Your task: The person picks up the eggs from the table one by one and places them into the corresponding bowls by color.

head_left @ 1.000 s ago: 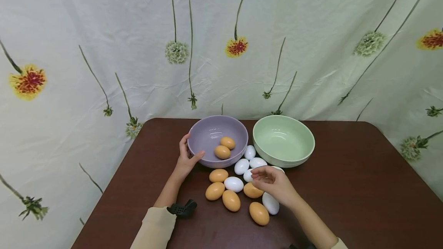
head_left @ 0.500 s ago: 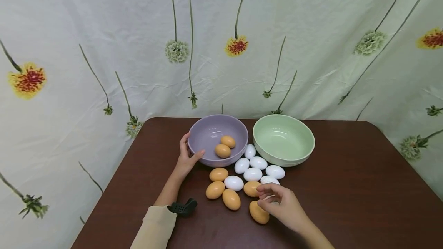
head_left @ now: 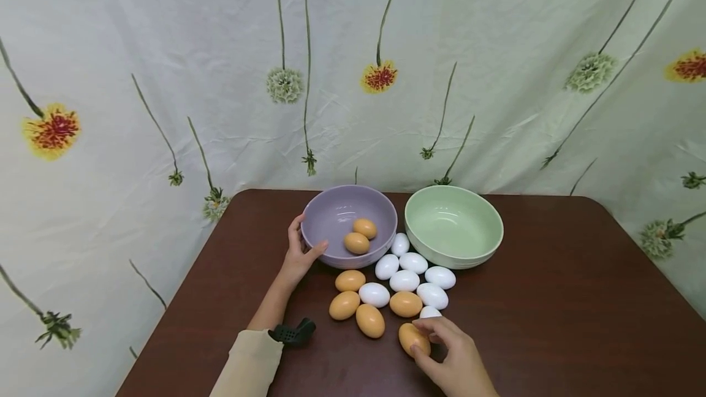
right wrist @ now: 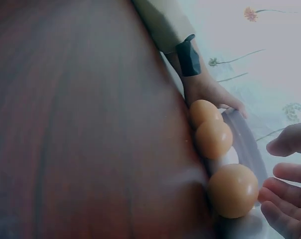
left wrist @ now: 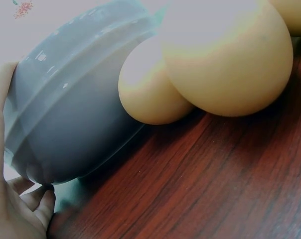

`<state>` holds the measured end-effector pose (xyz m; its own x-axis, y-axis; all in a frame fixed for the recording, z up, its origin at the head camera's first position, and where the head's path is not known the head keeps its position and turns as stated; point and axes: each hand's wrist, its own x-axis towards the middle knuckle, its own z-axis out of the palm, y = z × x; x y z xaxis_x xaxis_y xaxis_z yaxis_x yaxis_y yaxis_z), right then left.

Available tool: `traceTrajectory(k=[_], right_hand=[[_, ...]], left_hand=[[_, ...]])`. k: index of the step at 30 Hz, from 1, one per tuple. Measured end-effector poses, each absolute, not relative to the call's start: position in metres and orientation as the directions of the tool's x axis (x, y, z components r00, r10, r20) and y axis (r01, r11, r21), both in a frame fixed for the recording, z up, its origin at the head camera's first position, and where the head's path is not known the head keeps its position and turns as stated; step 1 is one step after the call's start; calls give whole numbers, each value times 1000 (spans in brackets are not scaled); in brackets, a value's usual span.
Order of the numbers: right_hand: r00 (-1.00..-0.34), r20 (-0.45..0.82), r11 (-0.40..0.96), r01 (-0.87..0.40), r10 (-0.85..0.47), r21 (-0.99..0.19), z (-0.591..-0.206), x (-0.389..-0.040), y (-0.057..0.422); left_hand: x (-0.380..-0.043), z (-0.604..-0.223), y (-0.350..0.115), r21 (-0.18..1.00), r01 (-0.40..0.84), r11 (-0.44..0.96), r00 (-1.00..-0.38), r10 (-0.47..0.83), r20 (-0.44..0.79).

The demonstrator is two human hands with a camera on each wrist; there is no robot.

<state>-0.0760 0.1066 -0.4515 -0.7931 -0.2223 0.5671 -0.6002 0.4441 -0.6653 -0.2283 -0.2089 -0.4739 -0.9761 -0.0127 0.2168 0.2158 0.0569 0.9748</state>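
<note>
Evidently the step in hand is the taking of a brown egg [head_left: 413,339], which lies on the table [head_left: 573,311] at the lower middle of the frame. The right hand [head_left: 455,360], at the lower right, is placed around it: from above I see the thumb overlapping the egg's lower edge and the index finger its upper right. The right wrist's view shows the thumb [right wrist: 292,139] well parted from the fingers [right wrist: 292,191], which are half bent, with no egg clamped between them. Whether any fingertip already touches the shell, I can't tell.

As I judge it, the next move calls for drawing thumb and fingers together across the smooth shell, firmly enough that it doesn't roll, without knocking the white eggs [head_left: 404,280] just above.

Meanwhile the left hand [head_left: 298,262], left of centre, grips the purple bowl [head_left: 322,201], its thumb over the near rim and its other fingers curled round the side. Two brown eggs rest in that bowl; four more lie in the lower middle, mixed in with the white ones. The green bowl [head_left: 449,219] stands right of centre, with no hand on it.
</note>
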Motion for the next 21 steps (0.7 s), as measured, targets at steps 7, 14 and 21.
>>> traceTrajectory(k=[7, 14, 21], right_hand=[[-750, 615, 499, -641, -245, -583, -458, -76, 107], [-774, 573, 595, -601, -269, -533, -463, -73, 108], [-740, 597, 584, -644, -310, -495, -469, -75, 106]], left_hand=[[-228, -475, -209, 975, 212, 67, -977, -10, 214], [-228, -475, -209, 975, 213, 68, -977, -14, 215], [-227, -474, -209, 974, 212, 74, -977, -16, 214]])
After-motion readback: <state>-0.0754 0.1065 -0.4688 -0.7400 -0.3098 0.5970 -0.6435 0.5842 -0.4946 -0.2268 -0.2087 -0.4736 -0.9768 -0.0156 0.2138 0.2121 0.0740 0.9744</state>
